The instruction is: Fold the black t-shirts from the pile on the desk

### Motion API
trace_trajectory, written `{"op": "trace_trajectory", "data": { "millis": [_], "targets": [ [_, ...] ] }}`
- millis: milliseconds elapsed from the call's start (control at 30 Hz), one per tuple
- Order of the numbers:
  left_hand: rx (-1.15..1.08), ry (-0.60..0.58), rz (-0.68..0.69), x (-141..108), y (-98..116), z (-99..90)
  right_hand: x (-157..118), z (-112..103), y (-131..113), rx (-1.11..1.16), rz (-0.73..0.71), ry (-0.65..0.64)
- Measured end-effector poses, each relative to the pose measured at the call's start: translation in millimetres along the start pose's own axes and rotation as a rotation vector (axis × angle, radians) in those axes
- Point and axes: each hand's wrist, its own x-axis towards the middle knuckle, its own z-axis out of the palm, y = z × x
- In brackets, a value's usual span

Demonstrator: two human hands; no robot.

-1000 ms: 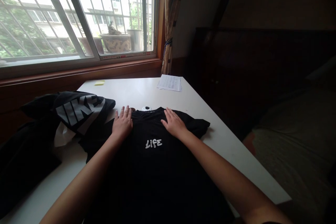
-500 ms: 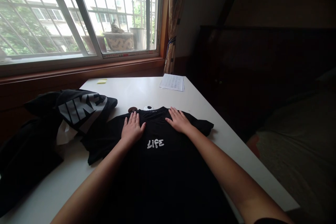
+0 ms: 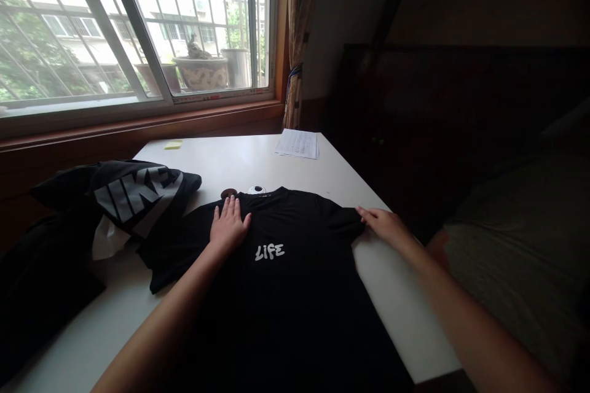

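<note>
Two bare hands are on the black T-shirt (image 3: pixel 295 221): the left hand (image 3: pixel 230 227) lies flat near the collar, fingers slightly spread, while the right hand (image 3: pixel 387 224) is narrow, its fingertips at a sleeve's edge; whether they pinch the cloth, I cannot tell. The shirt lies on the white table (image 3: pixel 391 295), collar toward the window (image 3: pixel 203 18). Its body looks mostly laid out already, collar and both sleeves opened outward; some creases are left around the shoulders and sleeves, and nothing visible is folded over. The lower end is too dark to judge.

White stylised letters (image 3: pixel 270 252) on it seem to read "Life", the last resembling a reversed E. Beside it, a rumpled dark garment (image 3: pixel 191 184) carries "NIKE" in grey, its first letter distorted by folds. Farther off, the printed papers (image 3: pixel 297 143) are illegible, and the yellow note (image 3: pixel 174 144) shows no readable writing.
</note>
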Motion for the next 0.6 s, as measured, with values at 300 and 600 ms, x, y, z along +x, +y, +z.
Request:
{"op": "trace_trajectory", "data": {
  "millis": [300,600],
  "targets": [
    [0.009,-0.005,-0.007,-1.3,1.1,-0.6,-39.4,21.7,8.6,0.177,-0.077,0.004],
    [0.011,-0.016,-0.006,-1.9,2.2,-3.1,-64.6,9.9,-14.4,0.375,-0.021,0.111]
  ]
}}
